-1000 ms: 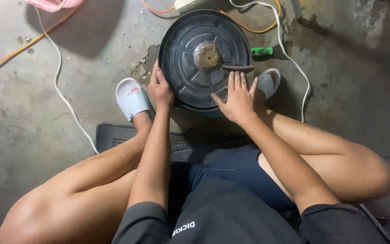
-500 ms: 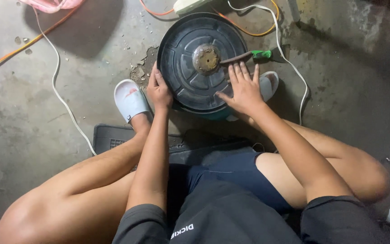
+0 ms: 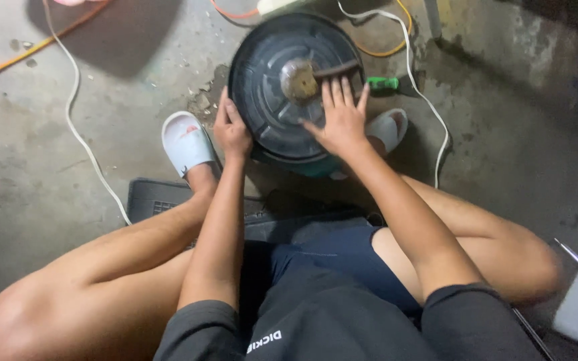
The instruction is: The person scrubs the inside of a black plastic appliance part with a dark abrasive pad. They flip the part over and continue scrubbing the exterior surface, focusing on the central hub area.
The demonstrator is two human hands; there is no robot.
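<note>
**Both hands on a round black disc, down on the concrete**

Rough grey concrete floor point(image 3: 48, 200) all around, stained and a bit crumbly near the middle. Going from the left: an orange cord point(image 3: 8, 57) cuts across the top corner, and a white cable point(image 3: 81, 134) snakes down past it toward the person's knee. Next is a white slide sandal point(image 3: 185, 142) on the left foot, resting partly on a dark ribbed mat point(image 3: 155, 204) the person seems to be sitting on.

Just right of that sandal, the left hand point(image 3: 231, 130) is pressed up against the left rim of a big round black disc point(image 3: 269, 113), fingers curled along the edge, so it's gripping the rim. That disc sits on the floor between the two feet, on top of something teal that only peeks out underneath. It has a rusty hub point(image 3: 299, 80) in the centre with a dark bar sticking out to the right.

The right hand point(image 3: 341, 120) lies flat on the disc's top face, fingers spread open and straight, tips touching the bar, not closed on anything.

Further right: a green-handled tool point(image 3: 382, 83) on the floor just beside the disc, the other white sandal point(image 3: 386, 128) half hidden behind the right hand, and another white cable point(image 3: 429, 110) looping down.
</note>
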